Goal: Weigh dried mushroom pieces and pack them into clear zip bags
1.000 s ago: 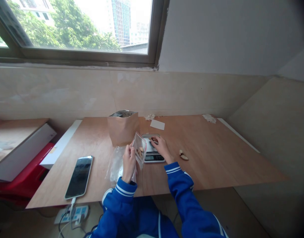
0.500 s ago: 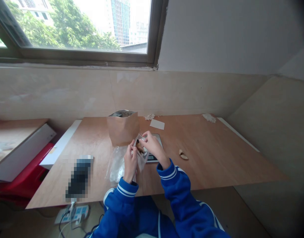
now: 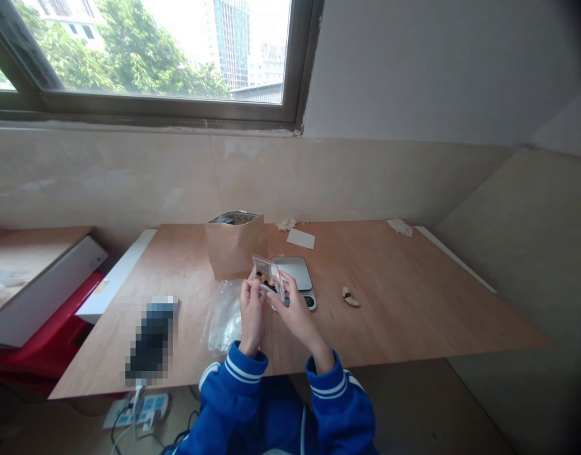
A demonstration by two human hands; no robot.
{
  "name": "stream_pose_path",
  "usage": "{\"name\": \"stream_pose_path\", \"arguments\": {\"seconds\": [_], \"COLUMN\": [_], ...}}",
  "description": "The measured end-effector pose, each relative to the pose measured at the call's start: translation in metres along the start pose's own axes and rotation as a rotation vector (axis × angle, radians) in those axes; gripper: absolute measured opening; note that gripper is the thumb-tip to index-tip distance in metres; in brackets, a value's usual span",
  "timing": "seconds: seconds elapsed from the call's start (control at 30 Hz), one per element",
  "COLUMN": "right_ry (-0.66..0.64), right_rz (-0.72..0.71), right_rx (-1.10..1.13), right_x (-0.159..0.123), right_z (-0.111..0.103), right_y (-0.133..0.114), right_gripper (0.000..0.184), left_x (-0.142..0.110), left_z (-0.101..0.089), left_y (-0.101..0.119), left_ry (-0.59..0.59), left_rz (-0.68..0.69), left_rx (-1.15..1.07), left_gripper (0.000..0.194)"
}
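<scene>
Between both hands is a small clear plastic bag [image 3: 270,270] with brown and dark pieces inside; their kind is too small to tell. My left hand [image 3: 251,309] pinches the bag's left lower side. On its right side, the fingers of my right hand [image 3: 293,308] close on the bag's edge. Just behind my right hand lies a kitchen scale [image 3: 294,272] with a silver plate, its front partly covered by the hand. A brown paper pouch [image 3: 236,246] stands upright with its top gaping, behind the bag. Flat clear plastic bags [image 3: 224,319] lie left of my left hand.
To the right on the wooden table [image 3: 413,297] lie tan curved pieces [image 3: 350,297]. A white card [image 3: 300,238] and crumpled tissue [image 3: 286,224] are at the back. A blurred-out phone [image 3: 152,341] with a cable lies front left, above a power strip [image 3: 139,409].
My right hand has come down from the bag's mouth to its right side. The bag is now tilted and held by both hands, and more of the scale shows.
</scene>
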State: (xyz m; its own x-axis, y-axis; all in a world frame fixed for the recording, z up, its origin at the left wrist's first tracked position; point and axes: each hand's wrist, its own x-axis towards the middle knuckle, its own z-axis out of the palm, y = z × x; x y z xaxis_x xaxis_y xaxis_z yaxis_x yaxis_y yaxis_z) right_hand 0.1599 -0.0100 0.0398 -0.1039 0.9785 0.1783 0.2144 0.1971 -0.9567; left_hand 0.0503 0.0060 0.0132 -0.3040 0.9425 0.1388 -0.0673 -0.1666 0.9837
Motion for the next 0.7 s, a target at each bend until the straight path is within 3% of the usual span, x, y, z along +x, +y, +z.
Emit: {"name": "stream_pose_path", "arguments": {"seconds": [0.1,0.2,0.27,0.3,0.4,0.47,0.6,0.7], "right_ry": [0.076,0.100,0.065,0.047,0.033,0.025,-0.110,-0.239], "right_rz": [-0.026,-0.047,-0.021,-0.005,0.019,0.030,0.030,0.018], "right_rx": [0.068,0.119,0.184,0.208,0.228,0.216,0.086,-0.003], "right_x": [0.004,0.008,0.007,0.007,0.006,0.008,0.016,0.022], "right_z": [0.003,-0.007,-0.015,-0.019,-0.026,-0.029,-0.041,-0.055], "right_y": [-0.001,-0.004,-0.008,-0.011,-0.018,-0.021,-0.021,-0.024], "right_gripper": [0.040,0.037,0.037,0.037,0.040,0.043,0.047,0.044], "left_x": [-0.006,-0.002,0.006,0.010,0.020,0.021,0.016,0.016], "left_z": [0.000,-0.010,-0.021,-0.026,-0.039,-0.043,-0.045,-0.046], "left_y": [0.009,0.016,0.018,0.019,0.018,0.018,0.021,0.025], "left_ry": [-0.064,0.066,0.142,0.122,-0.091,-0.113,0.038,0.033], "left_rz": [-0.035,0.048,0.108,0.121,0.094,0.081,0.122,0.160], "left_rx": [-0.122,-0.040,0.054,0.082,0.075,0.063,0.097,0.146], "left_gripper": [0.024,0.023,0.034,0.037,0.030,0.034,0.037,0.038]}}
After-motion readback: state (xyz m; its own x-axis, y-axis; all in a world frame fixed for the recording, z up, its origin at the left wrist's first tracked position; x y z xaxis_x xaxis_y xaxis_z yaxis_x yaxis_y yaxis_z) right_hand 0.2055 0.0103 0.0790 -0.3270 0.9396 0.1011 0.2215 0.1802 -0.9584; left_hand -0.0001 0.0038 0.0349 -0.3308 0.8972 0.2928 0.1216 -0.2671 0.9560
